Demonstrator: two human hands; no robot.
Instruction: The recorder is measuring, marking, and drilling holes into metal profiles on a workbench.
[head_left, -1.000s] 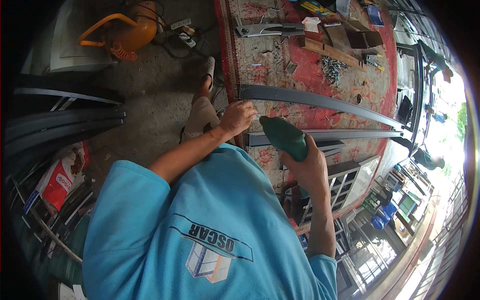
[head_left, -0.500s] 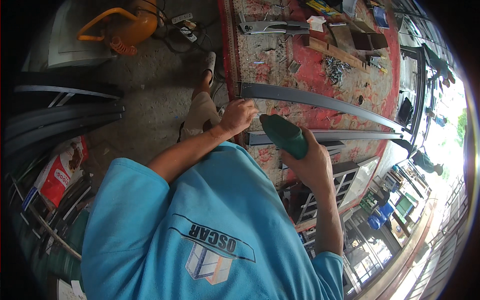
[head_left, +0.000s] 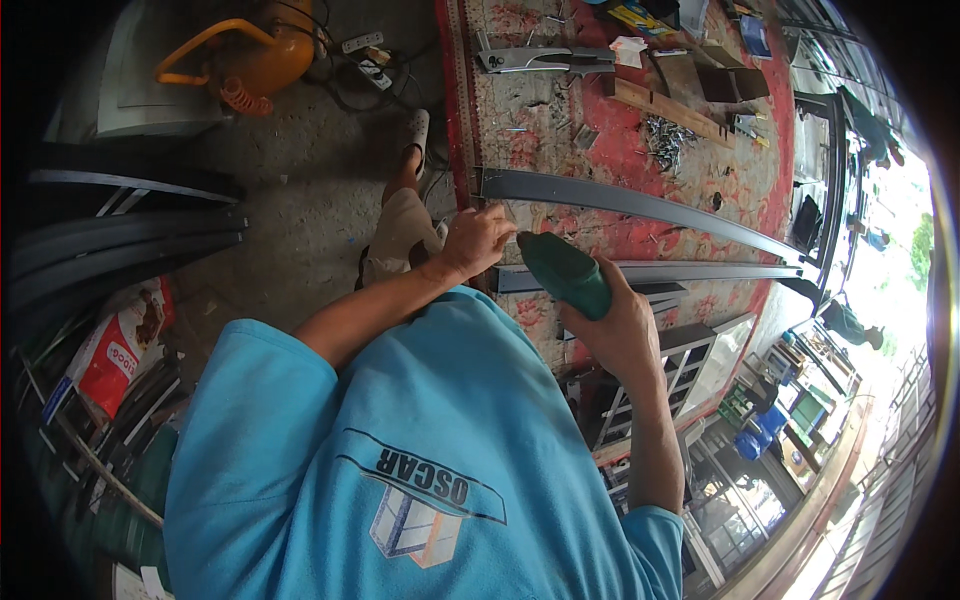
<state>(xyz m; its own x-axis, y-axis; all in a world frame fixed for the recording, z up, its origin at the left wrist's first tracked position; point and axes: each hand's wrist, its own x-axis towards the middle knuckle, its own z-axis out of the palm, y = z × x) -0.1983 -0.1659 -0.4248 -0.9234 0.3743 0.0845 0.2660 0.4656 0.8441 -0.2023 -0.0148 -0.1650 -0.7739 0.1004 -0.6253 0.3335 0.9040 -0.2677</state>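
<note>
My right hand (head_left: pixel 622 335) is wrapped round a dark green tapered tool (head_left: pixel 566 272), whose exact kind I cannot make out. The tool's dark, narrow tip points left at my left hand (head_left: pixel 478 241), with a small gap between. My left fingers are pinched together around something tiny and pale, too small to name. Just beyond both hands lies a grey metal profile (head_left: pixel 610 194), running off to the right. A second grey profile (head_left: pixel 690 271) lies nearer me and passes partly beneath the green tool.
A worn red patterned carpet (head_left: pixel 740 195) covers the work surface. On it lie loose screws (head_left: pixel 668 143), a wooden strip (head_left: pixel 670 109) and grey pliers-like clamps (head_left: pixel 545 60). An orange tank with a handle (head_left: pixel 285 55) stands at far left, near power strips (head_left: pixel 374 72). Dark profiles (head_left: pixel 130 225) are stacked left.
The green tool has shifted slightly left, its tip now closer to my left fingers. A thin, pale item seen between the hands earlier is harder to see now.
</note>
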